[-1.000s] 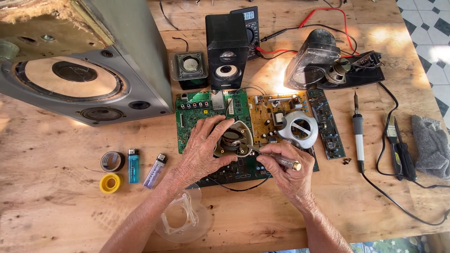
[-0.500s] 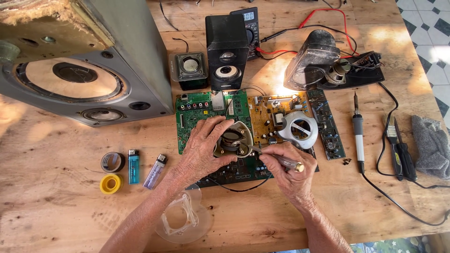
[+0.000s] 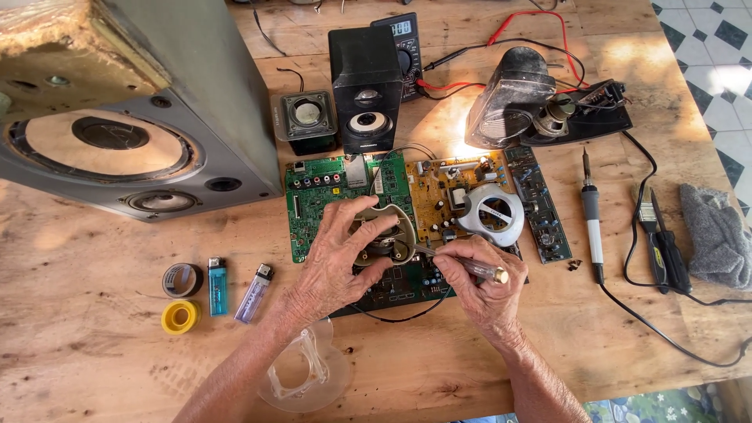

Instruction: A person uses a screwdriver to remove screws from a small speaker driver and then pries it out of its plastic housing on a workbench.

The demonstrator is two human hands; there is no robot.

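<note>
Steadying the small speaker frame (image 3: 384, 235) on the green circuit board (image 3: 321, 200), the left hand (image 3: 337, 262) is being kept clamped around it, while a screwdriver (image 3: 470, 268), gripped by the right hand (image 3: 482, 290), is best being pressed straight down.

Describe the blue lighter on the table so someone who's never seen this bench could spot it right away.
Start at the big grey speaker cabinet at the table's left. On the wood just below it lie two rolls of tape and two lighters. The blue lighter is the solid sky-blue one beside the rolls; its neighbour, the see-through purple lighter, lies tilted, nearer the left hand.
</note>
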